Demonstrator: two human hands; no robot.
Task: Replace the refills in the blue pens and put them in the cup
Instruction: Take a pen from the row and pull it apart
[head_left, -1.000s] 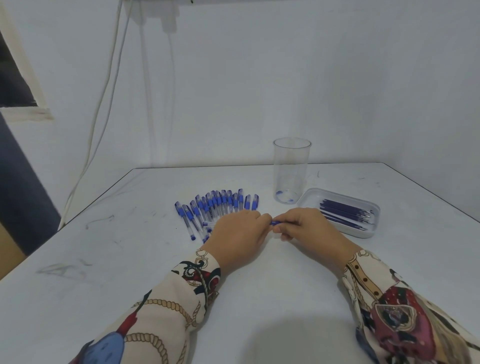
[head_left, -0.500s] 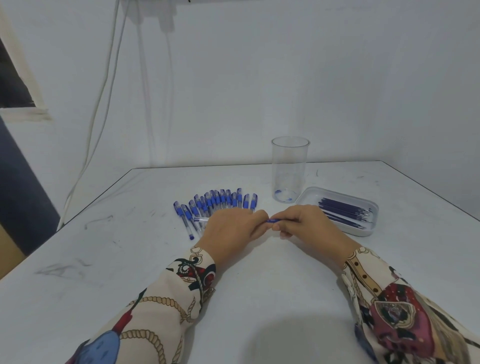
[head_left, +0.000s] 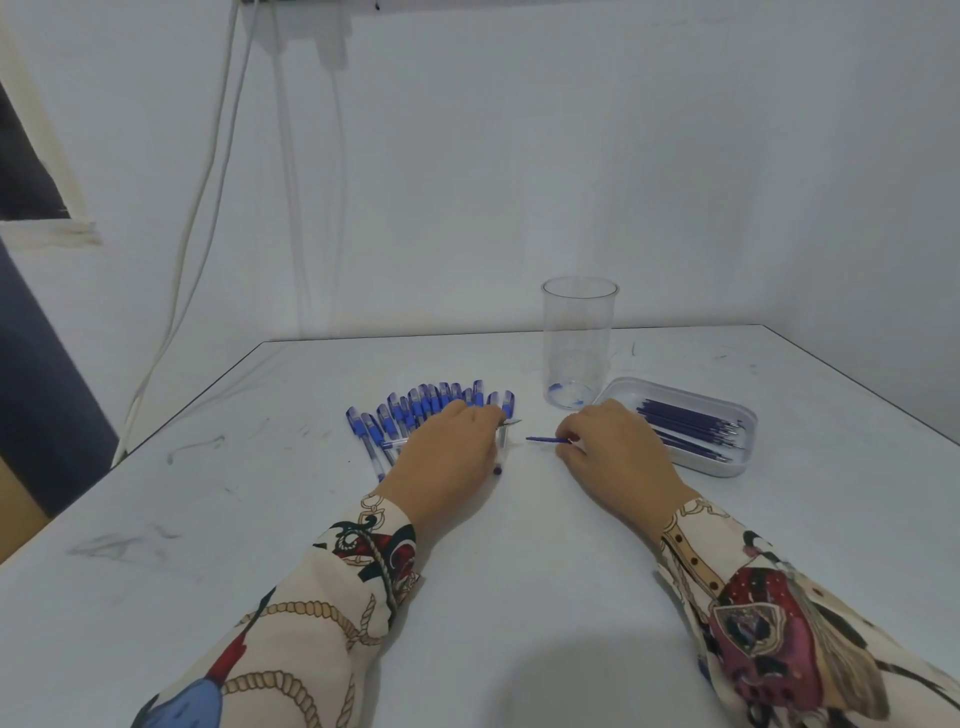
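The left hand (head_left: 449, 449) lay over the near ends of the blue pens (head_left: 431, 408), its fingers curled round a clear pen barrel (head_left: 503, 441) whose metal tip poked out to the right. The right hand (head_left: 610, 447) pinched a thin blue refill (head_left: 545, 440) that pointed left toward that barrel, a small gap between the two. The pens lay fanned in a row at the middle of the white tabletop (head_left: 519, 545), clear-bodied with blue caps at their far ends. A tall clear cup (head_left: 578, 345) stood upright just beyond the right hand, with only blue specks at its bottom. Just right of it sat a white tray (head_left: 727, 470) holding dark blue refills (head_left: 691, 428), near the tabletop's right edge. The near half of the tabletop was bare apart from the patterned sleeves (head_left: 337, 597).
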